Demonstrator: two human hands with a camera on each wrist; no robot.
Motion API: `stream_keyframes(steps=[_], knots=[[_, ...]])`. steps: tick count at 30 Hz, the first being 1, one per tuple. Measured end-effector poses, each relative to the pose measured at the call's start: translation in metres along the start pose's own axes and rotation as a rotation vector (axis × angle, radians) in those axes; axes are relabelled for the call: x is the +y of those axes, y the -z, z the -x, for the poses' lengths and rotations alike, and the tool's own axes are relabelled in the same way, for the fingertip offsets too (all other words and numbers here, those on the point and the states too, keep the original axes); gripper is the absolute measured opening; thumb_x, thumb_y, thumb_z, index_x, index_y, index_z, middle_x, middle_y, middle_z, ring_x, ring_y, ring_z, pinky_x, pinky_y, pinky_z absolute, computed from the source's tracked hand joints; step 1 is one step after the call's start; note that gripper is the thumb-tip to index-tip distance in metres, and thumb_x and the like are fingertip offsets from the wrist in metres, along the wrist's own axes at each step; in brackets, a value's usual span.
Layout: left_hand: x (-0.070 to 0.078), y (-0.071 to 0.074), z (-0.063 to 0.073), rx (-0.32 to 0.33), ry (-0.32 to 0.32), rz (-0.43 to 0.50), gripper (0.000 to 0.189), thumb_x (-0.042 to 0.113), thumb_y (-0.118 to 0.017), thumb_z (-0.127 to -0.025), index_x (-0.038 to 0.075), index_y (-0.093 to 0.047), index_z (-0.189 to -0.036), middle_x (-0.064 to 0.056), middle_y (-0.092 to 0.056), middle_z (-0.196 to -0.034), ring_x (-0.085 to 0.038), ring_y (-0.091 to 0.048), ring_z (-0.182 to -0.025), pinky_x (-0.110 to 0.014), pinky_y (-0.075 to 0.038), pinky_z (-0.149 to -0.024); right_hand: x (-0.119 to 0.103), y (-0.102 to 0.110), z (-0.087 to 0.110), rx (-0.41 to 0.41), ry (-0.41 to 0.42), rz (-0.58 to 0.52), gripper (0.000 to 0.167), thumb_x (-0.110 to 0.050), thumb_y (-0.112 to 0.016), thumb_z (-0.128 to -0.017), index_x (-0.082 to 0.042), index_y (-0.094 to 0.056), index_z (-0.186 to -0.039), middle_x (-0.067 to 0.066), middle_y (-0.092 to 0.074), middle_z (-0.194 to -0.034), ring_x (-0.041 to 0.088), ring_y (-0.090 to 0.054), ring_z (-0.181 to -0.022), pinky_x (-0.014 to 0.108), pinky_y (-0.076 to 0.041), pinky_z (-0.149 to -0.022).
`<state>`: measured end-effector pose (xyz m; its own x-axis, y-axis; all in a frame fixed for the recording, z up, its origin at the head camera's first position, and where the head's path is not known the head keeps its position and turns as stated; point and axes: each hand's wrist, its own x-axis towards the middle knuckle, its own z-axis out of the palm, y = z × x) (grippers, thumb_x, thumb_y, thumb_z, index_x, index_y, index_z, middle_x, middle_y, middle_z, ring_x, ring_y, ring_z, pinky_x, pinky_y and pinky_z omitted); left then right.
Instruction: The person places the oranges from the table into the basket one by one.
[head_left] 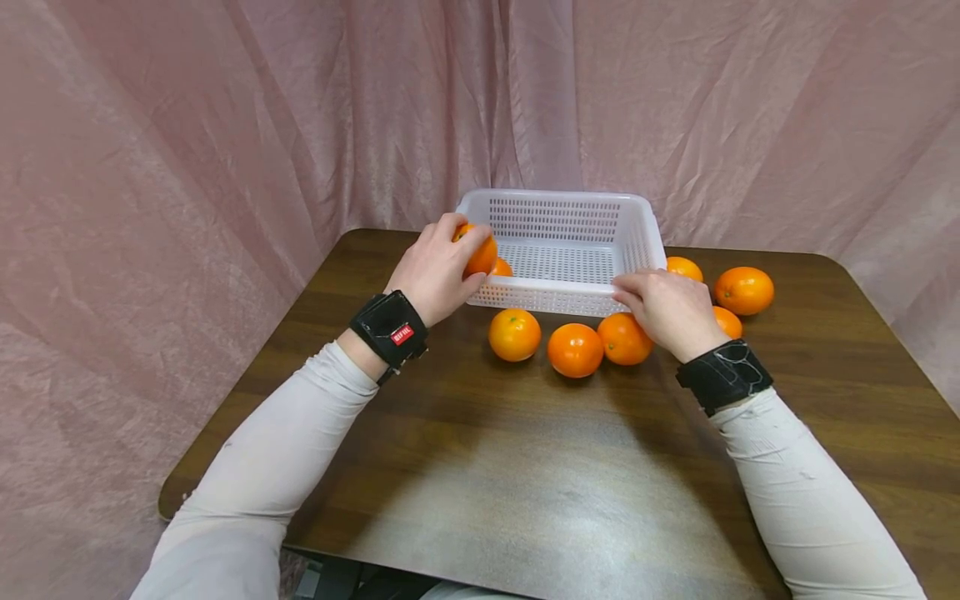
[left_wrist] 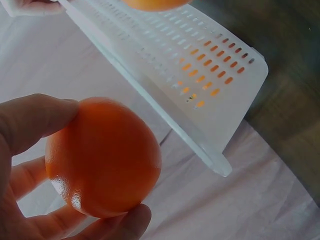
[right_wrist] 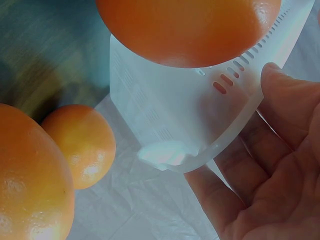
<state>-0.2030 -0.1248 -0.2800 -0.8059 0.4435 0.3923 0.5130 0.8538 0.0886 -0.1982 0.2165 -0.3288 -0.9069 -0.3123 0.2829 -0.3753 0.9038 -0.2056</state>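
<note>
My left hand [head_left: 431, 275] holds an orange [head_left: 482, 252] over the left end of a white perforated plastic basket [head_left: 555, 286]. In the left wrist view the thumb and fingers curl round this orange [left_wrist: 107, 157], which is apart from the basket's rim [left_wrist: 150, 102]. Inside the basket, at its left end, lies another orange [head_left: 503, 267], partly hidden by the held one. My right hand [head_left: 671, 312] grips the basket's front right corner. The right wrist view shows the thumb over the rim [right_wrist: 235, 127] and the fingers beneath it.
In front of the basket stand three oranges, the leftmost [head_left: 514, 335], the middle one [head_left: 575, 350] and one [head_left: 626, 338] by my right hand. Three more lie to the right, including the farthest orange [head_left: 744, 291]. A pink curtain [head_left: 420, 108] hangs behind the brown wooden table [head_left: 465, 467].
</note>
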Motion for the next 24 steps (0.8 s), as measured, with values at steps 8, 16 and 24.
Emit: stream_keyframes(steps=[8, 16, 24], knots=[[-0.005, -0.004, -0.014, -0.037, 0.04, -0.006, 0.053, 0.026, -0.08, -0.102, 0.014, -0.063, -0.151, -0.023, -0.054, -0.148, -0.044, -0.059, -0.123, -0.055, -0.055, -0.102, 0.0, 0.0, -0.001, -0.018, -0.013, 0.001, 0.024, -0.024, -0.076, -0.106, -0.009, -0.079, -0.126, 0.017, -0.079, -0.114, 0.041, -0.071, -0.095, 0.063, -0.055, -0.076], [-0.005, -0.008, -0.026, -0.044, 0.08, 0.016, 0.055, 0.026, -0.08, -0.102, 0.014, -0.062, -0.152, -0.023, -0.053, -0.149, -0.043, -0.059, -0.124, -0.053, -0.056, -0.103, 0.001, 0.0, -0.001, -0.017, -0.016, 0.0, 0.024, -0.023, -0.076, -0.106, -0.01, -0.079, -0.126, 0.017, -0.079, -0.112, 0.04, -0.071, -0.093, 0.062, -0.055, -0.075], [-0.004, -0.013, -0.04, -0.042, 0.107, 0.024, 0.056, 0.028, -0.079, -0.104, 0.016, -0.06, -0.154, -0.022, -0.05, -0.153, -0.044, -0.058, -0.127, -0.053, -0.055, -0.105, 0.001, 0.001, -0.001, -0.015, -0.007, -0.008, 0.024, -0.025, -0.075, -0.107, -0.009, -0.079, -0.125, 0.018, -0.079, -0.114, 0.041, -0.072, -0.096, 0.063, -0.054, -0.076]])
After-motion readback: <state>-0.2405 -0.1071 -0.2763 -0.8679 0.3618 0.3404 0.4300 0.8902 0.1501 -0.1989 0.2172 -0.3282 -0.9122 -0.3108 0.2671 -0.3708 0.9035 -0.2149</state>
